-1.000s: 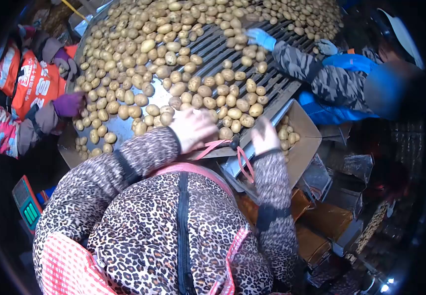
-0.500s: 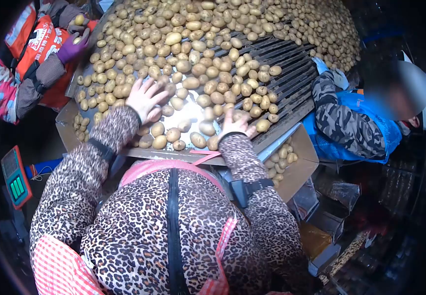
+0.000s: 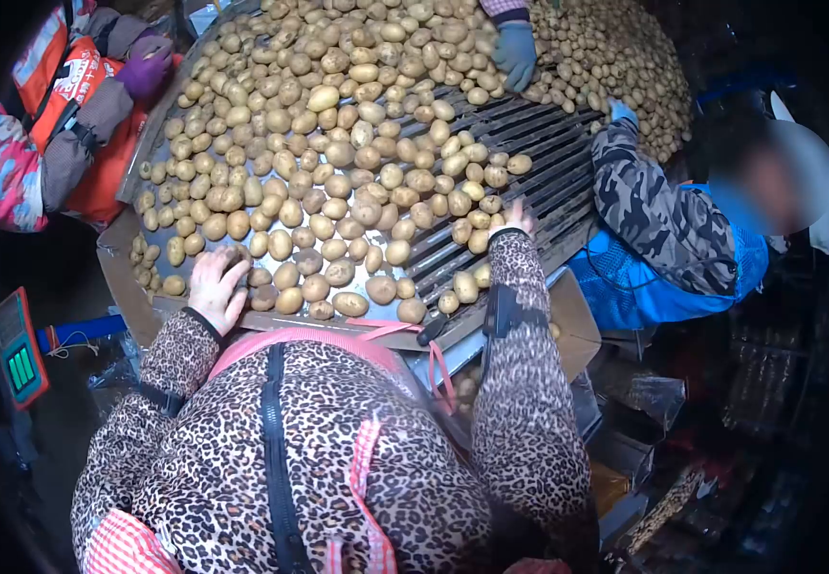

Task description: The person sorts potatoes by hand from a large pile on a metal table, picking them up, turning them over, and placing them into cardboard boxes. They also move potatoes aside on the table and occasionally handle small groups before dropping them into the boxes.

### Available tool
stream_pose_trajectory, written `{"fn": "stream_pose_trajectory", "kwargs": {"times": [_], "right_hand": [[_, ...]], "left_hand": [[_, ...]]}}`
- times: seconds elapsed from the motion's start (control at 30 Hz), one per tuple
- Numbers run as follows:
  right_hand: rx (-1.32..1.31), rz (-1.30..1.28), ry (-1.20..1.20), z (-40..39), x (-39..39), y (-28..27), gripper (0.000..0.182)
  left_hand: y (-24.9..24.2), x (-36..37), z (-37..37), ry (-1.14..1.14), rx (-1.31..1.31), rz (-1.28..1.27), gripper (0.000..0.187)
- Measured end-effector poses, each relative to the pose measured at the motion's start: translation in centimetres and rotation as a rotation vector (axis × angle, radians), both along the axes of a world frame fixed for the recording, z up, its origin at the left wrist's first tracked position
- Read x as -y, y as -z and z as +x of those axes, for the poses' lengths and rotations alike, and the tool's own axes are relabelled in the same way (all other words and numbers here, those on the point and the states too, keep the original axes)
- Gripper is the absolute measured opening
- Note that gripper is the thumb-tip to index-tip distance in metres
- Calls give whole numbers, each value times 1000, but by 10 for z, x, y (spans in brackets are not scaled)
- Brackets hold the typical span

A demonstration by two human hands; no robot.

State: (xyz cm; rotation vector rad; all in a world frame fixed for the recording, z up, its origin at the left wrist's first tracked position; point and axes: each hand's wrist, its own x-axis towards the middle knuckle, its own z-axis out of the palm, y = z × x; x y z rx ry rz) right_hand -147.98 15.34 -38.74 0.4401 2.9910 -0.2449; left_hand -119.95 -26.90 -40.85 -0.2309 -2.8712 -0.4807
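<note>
Many potatoes [image 3: 341, 272] lie over the sorting table, loosely spread at the front and heaped at the back. My left hand [image 3: 216, 292] is at the table's front left, its fingers curled over a dark potato [image 3: 237, 254] and partly hiding it. Farther right, my right hand [image 3: 517, 222] reaches over the dark slatted grate [image 3: 539, 158], just right of several potatoes. Its fingers point away from me and look stretched out, with nothing visible in them; the sleeve and wrist hide part of the palm.
A cardboard box [image 3: 120, 273] hangs at the left edge, another box [image 3: 577, 325] at the right. A green-lit scale [image 3: 21, 349] stands left. Co-workers stand left in orange [image 3: 85, 86] and right in blue [image 3: 663, 273]; a blue-gloved hand [image 3: 515, 55] reaches in at the back.
My left hand has moved left and nearer me; my right hand has shifted right and forward onto the grate. Potatoes have spread left. A co-worker's blue-gloved hand has appeared at the back.
</note>
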Motion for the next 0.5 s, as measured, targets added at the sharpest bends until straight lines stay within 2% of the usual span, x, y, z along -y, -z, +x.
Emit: {"fn": "stream_pose_trajectory", "kwargs": {"times": [0.03,0.1,0.17,0.23,0.3,0.37,0.4,0.43,0.5], "right_hand": [[103,26,80,0,22,12,93],[136,162,78,44,89,-24,92],[128,49,-22,62,96,16,94],[266,132,-393,96,119,2,86],[326,105,-447,134,159,-3,73],[479,206,-723,149,175,-37,65],[535,69,-845,148,175,-40,59],[368,23,-881,144,173,-46,48],[352,-175,-691,82,152,-64,40]], "left_hand": [[-4,4,2,-1,8,-26,54],[1,9,3,-28,-32,-15,53],[12,-2,-2,-34,-77,11,52],[11,-9,-9,0,-56,27,51],[13,-12,-17,67,-29,-8,49],[7,-21,-21,90,-63,1,47],[3,-24,-20,89,-58,11,47],[1,-23,-22,90,-59,15,46],[4,-20,-18,78,-64,24,46]]}}
